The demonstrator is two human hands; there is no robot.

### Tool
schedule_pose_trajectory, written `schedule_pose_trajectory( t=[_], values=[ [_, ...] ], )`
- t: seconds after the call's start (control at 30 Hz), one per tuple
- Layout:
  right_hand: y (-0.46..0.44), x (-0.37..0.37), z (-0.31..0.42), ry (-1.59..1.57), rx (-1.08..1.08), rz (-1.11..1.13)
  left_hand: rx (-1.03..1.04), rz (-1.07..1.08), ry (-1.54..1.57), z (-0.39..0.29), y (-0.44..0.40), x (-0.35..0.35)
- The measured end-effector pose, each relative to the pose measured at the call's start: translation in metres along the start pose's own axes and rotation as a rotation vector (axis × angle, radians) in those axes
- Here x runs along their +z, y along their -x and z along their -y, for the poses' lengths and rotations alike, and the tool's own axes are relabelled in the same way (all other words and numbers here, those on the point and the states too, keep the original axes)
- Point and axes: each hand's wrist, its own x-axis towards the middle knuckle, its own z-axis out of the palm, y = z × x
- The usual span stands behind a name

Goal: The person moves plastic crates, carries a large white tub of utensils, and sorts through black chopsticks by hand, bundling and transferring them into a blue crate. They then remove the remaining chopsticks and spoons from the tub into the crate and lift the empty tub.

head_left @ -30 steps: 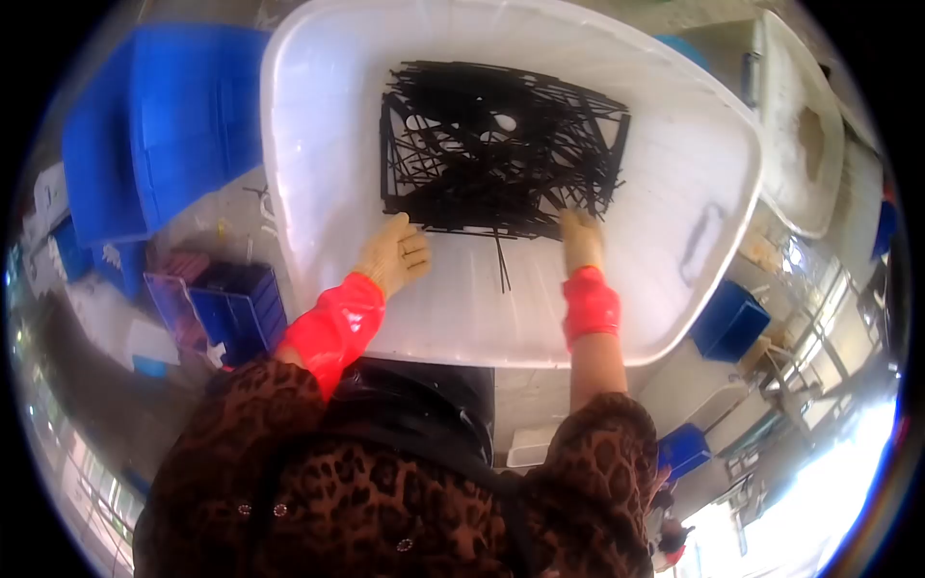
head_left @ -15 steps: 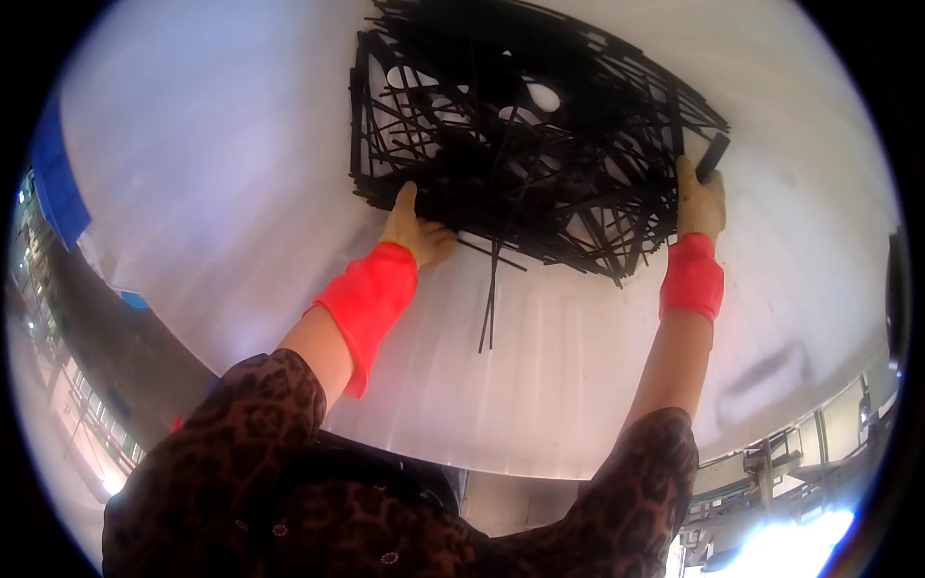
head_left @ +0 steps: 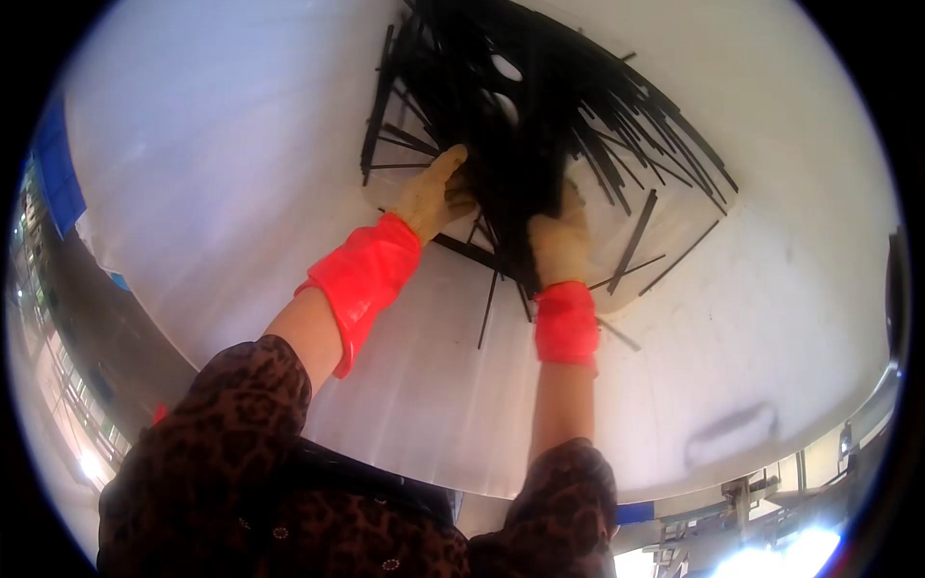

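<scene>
A dense heap of thin black strips (head_left: 520, 144) lies at the bottom of a large white tub (head_left: 462, 414). Both my hands wear gloves with cream palms and red cuffs. Against the left side of the gathered strips, my left hand (head_left: 436, 196) has its thumb up and its fingers curled around them. My right hand (head_left: 561, 236), slightly blurred, presses in from the right with its fingers closed on the same bundle. Its fingertips are partly hidden by the strips. Some loose strips (head_left: 636, 241) lie apart to the right of my right hand.
The tub's pale curved wall surrounds the heap on every side. A blue panel (head_left: 58, 183) shows beyond its left rim. Past the lower right rim are metal frames (head_left: 742, 511) and a bright light.
My right hand has swept left, drawing strips toward my left hand into a tighter bundle. Scattered strips now lie on the right. My left hand has moved slightly up and right.
</scene>
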Motion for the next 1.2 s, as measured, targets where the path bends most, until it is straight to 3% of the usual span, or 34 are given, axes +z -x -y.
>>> schedule_pose_trajectory(
  t=[0.07,0.1,0.17,0.2,0.27,0.3,0.37,0.4,0.47,0.5,0.57,0.73,0.87,0.97,1.07,1.1,1.17,1.2],
  values=[
    [0.018,0.024,0.03,0.092,-0.229,-0.041,0.165,0.138,-0.318,-0.01,0.019,-0.007],
    [0.016,0.034,0.037,0.12,-0.3,-0.047,0.408,0.079,-0.541,-0.014,0.025,-0.013],
    [0.01,0.054,0.047,0.178,-0.442,-0.065,0.658,0.012,-0.759,-0.018,0.019,-0.025],
    [0.001,0.053,0.062,0.303,-0.441,0.053,0.363,-0.127,-0.138,-0.016,0.007,-0.035],
    [-0.02,0.046,0.067,0.461,-0.631,-0.127,0.053,-0.245,0.481,-0.016,0.006,-0.043],
    [-0.03,0.043,0.07,0.543,-0.713,-0.235,-0.014,-0.468,0.488,-0.016,0.019,-0.04],
    [-0.046,0.017,0.08,0.681,-0.753,-0.386,-0.079,-0.7,0.512,-0.009,0.039,-0.052],
    [-0.057,0.002,0.087,0.745,-0.7,-0.391,-0.105,-0.706,0.234,-0.004,0.042,-0.065],
    [-0.083,-0.013,0.095,0.844,-0.601,-0.335,-0.143,-0.71,-0.036,0.004,0.029,-0.073],
    [-0.097,-0.014,0.095,0.861,-0.58,-0.29,0.135,-0.815,-0.215,0.008,0.016,-0.068],
    [-0.113,-0.007,0.088,0.852,-0.586,-0.207,0.403,-0.916,-0.396,0.005,-0.006,-0.069],
    [-0.099,0.018,0.072,0.696,-0.532,-0.064,0.204,-0.675,-0.396,-0.04,-0.015,-0.061],
    [-0.063,0.02,0.058,0.569,-0.133,0.201,0.088,-0.356,-0.207,-0.03,-0.018,-0.058],
    [-0.067,0.009,0.043,0.523,-0.069,0.312,0.037,-0.404,-0.396,-0.019,-0.026,-0.05],
    [-0.062,-0.006,0.067,0.437,0.0,0.136,0.194,-0.279,-0.277,-0.004,-0.049,-0.053],
    [-0.059,-0.011,0.076,0.431,0.016,0.096,0.213,-0.125,-0.325,-0.01,-0.044,-0.042],
    [-0.053,-0.011,0.076,0.339,0.062,0.16,0.23,0.036,-0.376,-0.031,-0.024,-0.008],
    [-0.05,-0.011,0.075,0.307,0.079,0.178,0.097,0.052,-0.265,-0.045,-0.004,0.015]
  ],
)
